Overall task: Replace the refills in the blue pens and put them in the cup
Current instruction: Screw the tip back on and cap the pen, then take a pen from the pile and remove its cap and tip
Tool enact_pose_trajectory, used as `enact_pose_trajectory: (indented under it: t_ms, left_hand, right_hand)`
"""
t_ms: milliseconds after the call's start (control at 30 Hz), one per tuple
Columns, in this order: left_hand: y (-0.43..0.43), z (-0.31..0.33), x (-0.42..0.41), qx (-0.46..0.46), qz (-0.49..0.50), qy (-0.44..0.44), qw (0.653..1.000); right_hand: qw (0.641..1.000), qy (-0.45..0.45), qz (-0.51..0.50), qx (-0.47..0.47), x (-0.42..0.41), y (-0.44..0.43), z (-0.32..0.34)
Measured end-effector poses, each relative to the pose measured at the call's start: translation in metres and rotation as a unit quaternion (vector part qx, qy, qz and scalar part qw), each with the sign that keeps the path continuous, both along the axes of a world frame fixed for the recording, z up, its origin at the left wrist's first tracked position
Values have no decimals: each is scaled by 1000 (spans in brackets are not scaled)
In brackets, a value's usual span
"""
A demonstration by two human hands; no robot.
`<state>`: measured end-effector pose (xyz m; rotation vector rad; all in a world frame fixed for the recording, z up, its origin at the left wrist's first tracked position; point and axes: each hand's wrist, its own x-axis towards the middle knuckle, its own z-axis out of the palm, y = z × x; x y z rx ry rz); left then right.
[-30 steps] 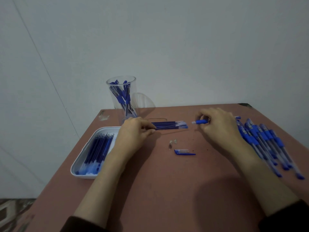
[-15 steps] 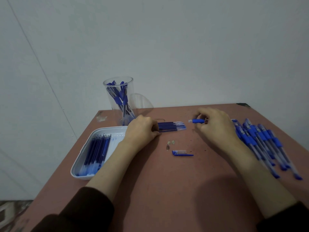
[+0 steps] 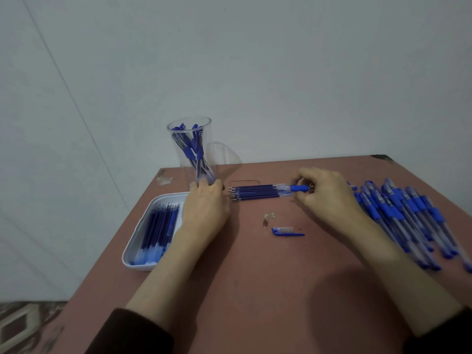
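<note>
The right hand (image 3: 329,198) pinches the blue grip end of a pen barrel (image 3: 299,188) between thumb and fingertips, at the far centre of the reddish worktop (image 3: 255,290). The left hand (image 3: 207,210) lies knuckles-up with its fingers curled by the base of the clear cup (image 3: 207,149); I cannot tell whether it holds anything. The cup, far left, holds blue pens (image 3: 195,153). Loose refills (image 3: 255,194) lie in a row between the hands. A white tray (image 3: 166,199), near left, holds a bundle of refills (image 3: 158,226). A pen pile (image 3: 403,218) lies at the right. A pen cap (image 3: 286,232) and a small metal tip (image 3: 265,223) lie nearer, in the centre.
</note>
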<state>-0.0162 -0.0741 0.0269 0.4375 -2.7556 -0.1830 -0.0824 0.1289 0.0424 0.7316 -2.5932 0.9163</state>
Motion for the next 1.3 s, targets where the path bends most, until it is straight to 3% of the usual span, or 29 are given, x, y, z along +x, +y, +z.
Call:
enact_pose_trajectory:
  t_ms: [133, 333, 433, 500, 567, 667, 1300]
  left_hand:
    - [-7, -2, 16, 67, -24, 40, 997]
    - [-6, -1, 28, 93, -63, 94, 989]
    - [-22, 7, 37, 103, -24, 149, 983]
    - [-39, 10, 42, 53, 25, 104, 993]
    - [-53, 12, 47, 8, 70, 2, 998]
    - [-58, 9, 50, 8, 91, -84, 992]
    - [-58, 17, 55, 71, 108, -82, 988]
  right_hand:
    - [1000, 4, 24, 15, 9, -8, -3]
    - [998, -9, 49, 28, 18, -15, -6]
    - [999, -9, 47, 18, 17, -16, -8]
    - [999, -10, 48, 15, 17, -16, -9]
    - [999, -6, 51, 10, 17, -17, -11]
    - [999, -9, 54, 6, 17, -17, -13]
    - [998, -34, 55, 2, 19, -16, -11]
